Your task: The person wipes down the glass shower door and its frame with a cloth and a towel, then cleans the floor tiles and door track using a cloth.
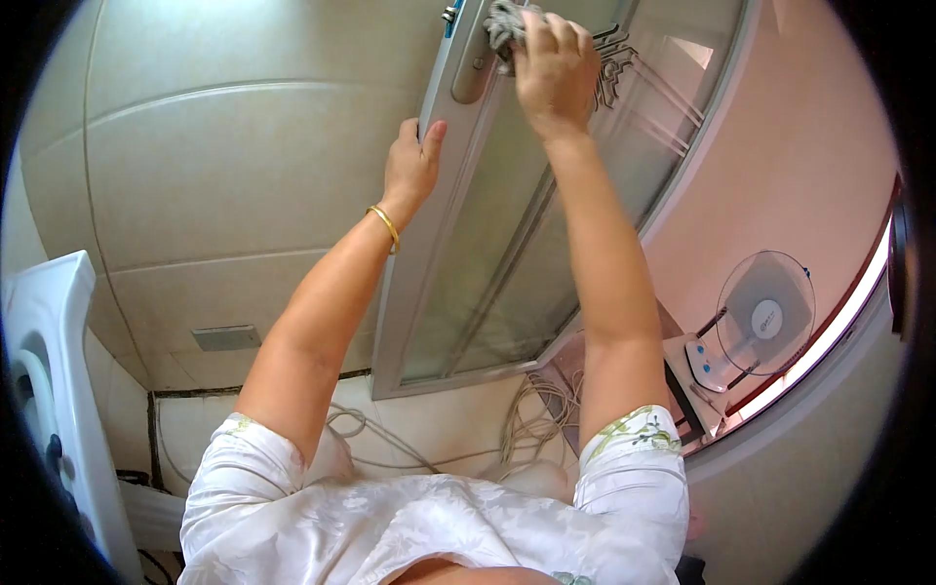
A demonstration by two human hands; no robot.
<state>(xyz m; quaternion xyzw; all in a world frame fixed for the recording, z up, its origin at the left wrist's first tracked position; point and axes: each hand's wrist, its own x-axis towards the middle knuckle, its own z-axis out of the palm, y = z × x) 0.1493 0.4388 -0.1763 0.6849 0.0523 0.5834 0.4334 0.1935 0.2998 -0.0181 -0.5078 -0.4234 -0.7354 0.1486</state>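
My right hand [559,76] holds a crumpled grey cloth [505,31] up by the handle plate [475,73] of a glass door. The door has a silver-grey frame [429,253] and stands at a slant before me. Lower down, my left hand [412,166] grips the door's outer edge, its thumb on the near side and its other fingers mostly hidden behind. A gold bangle [386,230] circles my left wrist. Just right of my right hand, several dark-hooked hangers [612,68] show near the glass.
Coiled pale cable or hose [531,419] lies on the tiled floor below the door. A white washbasin or washer-like unit [60,283] stands at the left. At the right is a standing fan [767,314] beside a pink wall [760,185]. A floor drain cover [225,338] sits low in the tiles.
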